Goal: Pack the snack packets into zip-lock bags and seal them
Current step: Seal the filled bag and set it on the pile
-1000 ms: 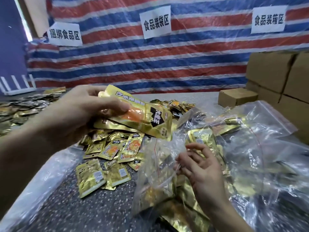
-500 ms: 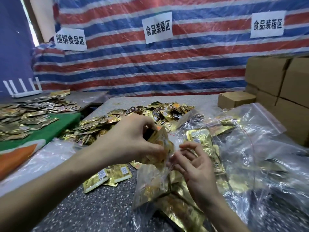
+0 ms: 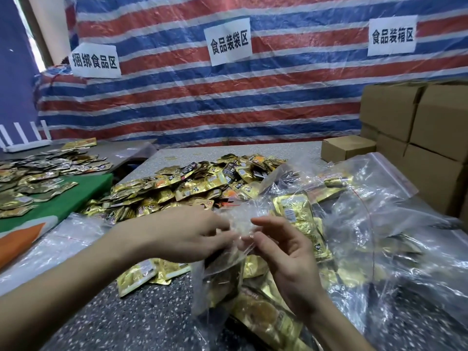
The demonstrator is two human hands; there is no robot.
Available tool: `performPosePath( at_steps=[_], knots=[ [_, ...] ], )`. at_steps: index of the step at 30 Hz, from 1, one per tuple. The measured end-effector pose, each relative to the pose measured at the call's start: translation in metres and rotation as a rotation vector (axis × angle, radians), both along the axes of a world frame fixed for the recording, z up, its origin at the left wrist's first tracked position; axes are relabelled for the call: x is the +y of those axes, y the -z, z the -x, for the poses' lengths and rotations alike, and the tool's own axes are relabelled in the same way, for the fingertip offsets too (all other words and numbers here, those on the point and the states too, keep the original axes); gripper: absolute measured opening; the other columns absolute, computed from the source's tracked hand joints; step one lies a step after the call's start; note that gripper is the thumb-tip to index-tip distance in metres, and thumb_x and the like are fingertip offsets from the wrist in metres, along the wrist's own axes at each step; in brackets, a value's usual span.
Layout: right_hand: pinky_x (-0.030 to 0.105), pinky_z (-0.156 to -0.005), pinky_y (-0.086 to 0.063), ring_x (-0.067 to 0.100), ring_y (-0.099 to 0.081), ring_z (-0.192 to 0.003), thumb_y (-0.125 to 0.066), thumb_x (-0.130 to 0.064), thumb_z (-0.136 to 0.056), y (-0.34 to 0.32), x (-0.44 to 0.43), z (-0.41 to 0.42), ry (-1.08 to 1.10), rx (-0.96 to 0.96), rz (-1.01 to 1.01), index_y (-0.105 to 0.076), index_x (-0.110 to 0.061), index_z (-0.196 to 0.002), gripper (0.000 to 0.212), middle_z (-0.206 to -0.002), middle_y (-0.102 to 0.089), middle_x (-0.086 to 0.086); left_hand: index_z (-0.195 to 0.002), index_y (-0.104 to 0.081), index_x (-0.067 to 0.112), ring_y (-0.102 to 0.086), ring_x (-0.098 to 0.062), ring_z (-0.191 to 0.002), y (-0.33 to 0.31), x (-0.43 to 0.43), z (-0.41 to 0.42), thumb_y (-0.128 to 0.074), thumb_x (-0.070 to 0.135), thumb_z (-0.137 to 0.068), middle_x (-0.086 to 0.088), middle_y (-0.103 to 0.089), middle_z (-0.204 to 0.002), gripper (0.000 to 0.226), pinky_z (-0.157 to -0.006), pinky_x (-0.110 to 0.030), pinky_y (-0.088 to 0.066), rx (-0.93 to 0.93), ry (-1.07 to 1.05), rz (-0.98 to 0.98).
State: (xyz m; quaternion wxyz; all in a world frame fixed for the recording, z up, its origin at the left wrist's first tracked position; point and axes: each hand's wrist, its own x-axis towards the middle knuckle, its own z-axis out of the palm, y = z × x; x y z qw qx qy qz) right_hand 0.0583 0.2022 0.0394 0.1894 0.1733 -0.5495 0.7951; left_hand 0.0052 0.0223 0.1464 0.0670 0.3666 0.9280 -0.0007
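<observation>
On the table [image 3: 126,323], snack packets [image 3: 202,183] heap from the middle toward the far edge, a zip-lock bag [image 3: 217,282] (packets inside) is by the near edge, and a small cardboard box [image 3: 347,148] stands by the far-right corner.

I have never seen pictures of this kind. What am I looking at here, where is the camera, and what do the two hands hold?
There is no machine here: these are a person's two bare hands. The camera sits on the person's head and looks forward and down, so both arms enter from the bottom. On the speckled table lies a big heap of gold snack packets. The left hand and the right hand both pinch the top edge of a clear zip-lock bag; something gold shows through it. To the right lie more clear bags with packets in them, and behind them stand cardboard boxes. Paper signs hang on the striped sheet at the back.
</observation>
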Motion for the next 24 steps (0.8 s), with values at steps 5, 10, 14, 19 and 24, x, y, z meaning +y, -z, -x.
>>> performPosePath(
  at_steps=[5,10,14,19,24],
  knots=[
    [0.029,-0.078,-0.058,0.028,-0.072,-0.093,-0.069,-0.007,-0.079,0.003,0.006,-0.002,-0.013,0.006,-0.055,-0.074,-0.02,-0.104,0.029,-0.098,-0.074,0.015,-0.09,-0.067,0.033,-0.053,0.002,-0.079,-0.002,-0.023,-0.003,-0.024,0.094,-0.075,0.018,-0.061,-0.081,0.076,-0.082,-0.034,-0.05,-0.097,0.065,0.146],
    [0.025,-0.065,-0.058,0.018,-0.072,-0.073,-0.082,-0.008,-0.078,-0.002,0.014,0.0,0.187,0.054,-0.365,-0.077,-0.024,-0.09,0.021,-0.084,-0.076,0.002,-0.079,-0.054,0.046,-0.042,0.004,-0.092,-0.008,-0.042,-0.007,-0.044,0.072,-0.088,0.022,-0.057,-0.086,0.03,-0.086,-0.033,-0.042,0.053,0.201,0.094],
    [0.023,-0.069,-0.051,0.009,-0.062,-0.08,-0.083,-0.037,-0.075,-0.008,0.025,0.001,0.231,0.173,-0.664,-0.075,-0.018,-0.077,0.021,-0.086,-0.067,-0.012,-0.1,-0.065,0.048,-0.05,0.001,-0.105,-0.013,-0.062,-0.007,-0.054,0.059,-0.09,0.024,-0.06,-0.099,0.019,-0.091,-0.033,-0.045,-0.08,0.175,-0.171],
    [0.042,-0.112,-0.034,0.004,-0.039,-0.137,-0.069,-0.045,-0.081,-0.026,0.017,-0.001,-0.002,0.191,-0.992,-0.07,-0.02,-0.074,0.026,-0.142,-0.047,-0.02,-0.098,-0.071,0.041,-0.054,-0.01,-0.112,-0.02,-0.078,-0.01,-0.063,0.04,-0.095,0.021,-0.061,-0.106,0.009,-0.094,-0.033,-0.045,-0.2,0.271,-0.248],
    [0.042,-0.11,-0.042,0.002,-0.04,-0.133,-0.068,-0.054,-0.087,-0.043,0.0,0.0,-0.24,0.052,-1.381,-0.067,-0.034,-0.098,0.023,-0.146,-0.039,-0.022,-0.09,-0.075,0.038,-0.046,-0.01,-0.129,-0.03,-0.091,-0.013,-0.069,0.033,-0.092,0.021,-0.051,-0.13,0.008,-0.104,-0.025,-0.038,-0.177,0.29,-0.36]
  ],
)
